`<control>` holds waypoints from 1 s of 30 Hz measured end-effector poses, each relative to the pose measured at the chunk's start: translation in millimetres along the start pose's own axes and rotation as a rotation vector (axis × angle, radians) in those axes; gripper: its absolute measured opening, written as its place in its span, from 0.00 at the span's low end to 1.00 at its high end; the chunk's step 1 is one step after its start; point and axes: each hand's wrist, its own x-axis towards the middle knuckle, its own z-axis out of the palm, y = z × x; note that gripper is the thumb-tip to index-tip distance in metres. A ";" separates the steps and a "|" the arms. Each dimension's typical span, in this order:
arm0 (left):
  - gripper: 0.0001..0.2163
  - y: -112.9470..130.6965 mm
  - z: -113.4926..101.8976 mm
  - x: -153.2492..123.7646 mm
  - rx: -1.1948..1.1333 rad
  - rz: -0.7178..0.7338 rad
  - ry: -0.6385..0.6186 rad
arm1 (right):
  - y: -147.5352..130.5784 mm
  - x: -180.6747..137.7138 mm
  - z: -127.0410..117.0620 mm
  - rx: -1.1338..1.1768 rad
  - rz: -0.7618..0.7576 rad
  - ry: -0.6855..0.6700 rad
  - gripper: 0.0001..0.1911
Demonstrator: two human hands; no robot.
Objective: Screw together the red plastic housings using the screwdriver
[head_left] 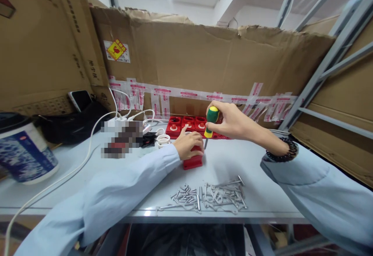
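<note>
My left hand [189,145] is closed around a red block-like part [192,163] with a flanged base, which rests on the table; the fingers cover much of it. Beside it, my right hand [224,120] grips a screwdriver [213,116] by its green and yellow handle. The screwdriver's shaft points down, close to the right side of the red part; where its tip ends I cannot tell. Behind my hands stands a row of similar red parts [174,127] with round openings. Nearer to me lie a pile of screws [186,195] and a heap of metal pins and clips [224,195].
White rings [163,139] sit left of my left hand, near a white cable [87,151] running across the table [250,170]. A large blue-and-white cup [27,151] and a black bag [68,121] are at the left. Cardboard [210,61] walls the back; metal shelving [323,59] rises at the right.
</note>
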 end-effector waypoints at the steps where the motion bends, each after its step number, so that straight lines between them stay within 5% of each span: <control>1: 0.04 0.2 -1.5 0.1 0.006 0.015 -0.010 | 0.6 -0.8 -0.1 0.000 0.007 -0.004 0.06; 12: 0.16 -2.6 -9.8 1.0 0.006 0.002 -0.151 | 5.4 -4.8 10.1 0.043 0.012 -0.028 0.06; 30: 0.14 -22.7 2.0 4.3 -0.126 0.006 -0.155 | 1.6 -2.2 19.4 0.057 0.034 -0.053 0.06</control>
